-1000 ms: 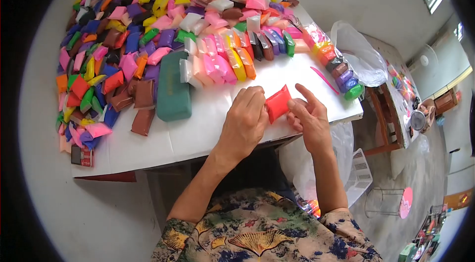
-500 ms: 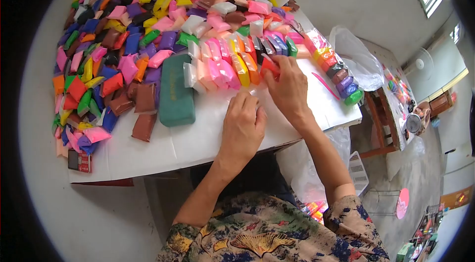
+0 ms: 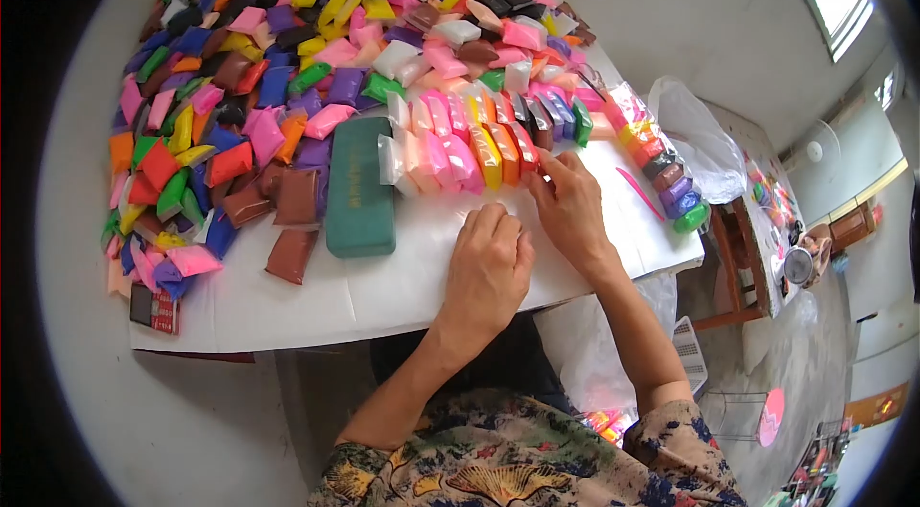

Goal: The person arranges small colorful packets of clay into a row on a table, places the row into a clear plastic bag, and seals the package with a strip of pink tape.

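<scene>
Two rows of small clear-wrapped packets of what looks like coloured clay stand side by side on the white-covered table [image 3: 287,315]. In the near row are peach, pink, yellow [image 3: 487,160] and orange packets, with a red packet [image 3: 525,150] at the right end. My right hand [image 3: 567,200] has its fingertips closed at the near end of that red packet. Just in front of the row, my left hand [image 3: 489,263] is closed with its fingers curled in; whatever is inside is hidden. A green oblong case [image 3: 360,189] lies along the left end of the rows.
A big heap of loose coloured packets [image 3: 287,57] covers the table's back and left. At the right stands a clear bag of stacked packets [image 3: 661,162] beside a pink strip [image 3: 640,194] and a crumpled plastic bag [image 3: 700,143]. A red phone [image 3: 155,309] lies at the front-left corner.
The red packet, tilted in my right hand before, now stands against the orange one in the near row. My right hand has drawn back toward me. The whole view has shifted slightly.
</scene>
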`<state>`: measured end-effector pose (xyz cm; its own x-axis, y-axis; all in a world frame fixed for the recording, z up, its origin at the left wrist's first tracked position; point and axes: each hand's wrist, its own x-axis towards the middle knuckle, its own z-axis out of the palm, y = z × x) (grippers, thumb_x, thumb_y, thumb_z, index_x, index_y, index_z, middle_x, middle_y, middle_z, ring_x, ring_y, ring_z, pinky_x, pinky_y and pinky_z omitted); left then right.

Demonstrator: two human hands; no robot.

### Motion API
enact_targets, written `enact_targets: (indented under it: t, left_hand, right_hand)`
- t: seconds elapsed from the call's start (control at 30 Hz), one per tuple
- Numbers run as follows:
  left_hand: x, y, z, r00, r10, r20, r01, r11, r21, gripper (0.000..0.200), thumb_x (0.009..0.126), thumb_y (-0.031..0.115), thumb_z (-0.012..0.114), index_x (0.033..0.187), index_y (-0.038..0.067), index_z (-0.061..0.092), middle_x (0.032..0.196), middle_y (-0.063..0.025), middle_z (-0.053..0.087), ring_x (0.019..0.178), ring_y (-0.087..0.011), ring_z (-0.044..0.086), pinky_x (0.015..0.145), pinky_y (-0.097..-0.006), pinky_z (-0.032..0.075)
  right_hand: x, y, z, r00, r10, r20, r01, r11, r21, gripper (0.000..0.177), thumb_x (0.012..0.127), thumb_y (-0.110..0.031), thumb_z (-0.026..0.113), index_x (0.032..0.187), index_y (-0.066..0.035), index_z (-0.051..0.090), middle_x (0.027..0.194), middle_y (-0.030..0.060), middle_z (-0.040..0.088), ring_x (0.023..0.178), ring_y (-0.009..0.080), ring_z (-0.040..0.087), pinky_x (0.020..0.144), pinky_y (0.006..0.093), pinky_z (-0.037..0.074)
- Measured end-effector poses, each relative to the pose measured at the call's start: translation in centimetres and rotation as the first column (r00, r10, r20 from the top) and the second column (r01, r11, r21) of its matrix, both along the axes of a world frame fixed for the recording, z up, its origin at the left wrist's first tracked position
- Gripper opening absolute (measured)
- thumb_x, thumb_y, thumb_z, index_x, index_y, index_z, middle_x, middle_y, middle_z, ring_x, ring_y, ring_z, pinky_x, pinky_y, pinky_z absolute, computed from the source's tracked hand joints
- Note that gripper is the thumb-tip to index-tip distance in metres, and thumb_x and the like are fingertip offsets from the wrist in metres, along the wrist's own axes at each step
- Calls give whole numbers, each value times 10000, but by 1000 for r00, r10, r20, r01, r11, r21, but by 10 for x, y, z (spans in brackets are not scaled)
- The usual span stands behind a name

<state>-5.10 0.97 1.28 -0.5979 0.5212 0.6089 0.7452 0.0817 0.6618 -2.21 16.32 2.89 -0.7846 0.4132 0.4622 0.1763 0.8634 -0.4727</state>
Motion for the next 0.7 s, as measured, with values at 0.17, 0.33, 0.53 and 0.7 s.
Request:
enact_targets:
  t: [0.17, 0.33, 0.53, 0.7]
  left_hand:
    - [0, 1, -1, 999, 3, -36, -4, 1000, -23, 101, 864, 31, 633, 909, -44, 582, 945, -187, 555, 900, -385, 555, 810, -469, 464]
    - [0, -12, 11, 997, -71, 15, 72, 990, -122, 123, 877, 65, 645, 908, -39, 588, 970, -189, 563, 931, -386, 562, 826, -462, 468]
    - [-24, -22, 0, 975, -216, 50, 220, 971, -91, 137, 874, 78, 657, 924, -38, 604, 1022, -200, 572, 969, -381, 567, 859, -439, 477]
    - [-14, -22, 2, 976, -199, -86, 181, 967, -178, 146, 853, 63, 670, 925, -44, 601, 1038, -203, 573, 988, -372, 562, 886, -425, 476]
  right_hand:
    - [-5, 3, -2, 997, -21, 73, 18, 999, 44, 347, 933, -202, 625, 1227, -18, 620, 974, 200, 622, 819, 382, 654, 732, 458, 522]
    - [6, -1, -5, 1000, 25, 5, -26, 998, 52, 399, 909, -182, 667, 1256, -2, 590, 966, 191, 611, 781, 367, 655, 683, 440, 526]
    - [24, -9, 30, 990, 67, -127, -56, 995, 87, 348, 851, -41, 710, 1185, -5, 620, 934, 113, 663, 626, 197, 646, 623, 333, 516]
    - [-38, 24, 74, 978, 115, -176, -57, 951, 304, 177, 894, -154, 639, 1036, -56, 684, 903, 109, 690, 731, 304, 673, 685, 428, 521]
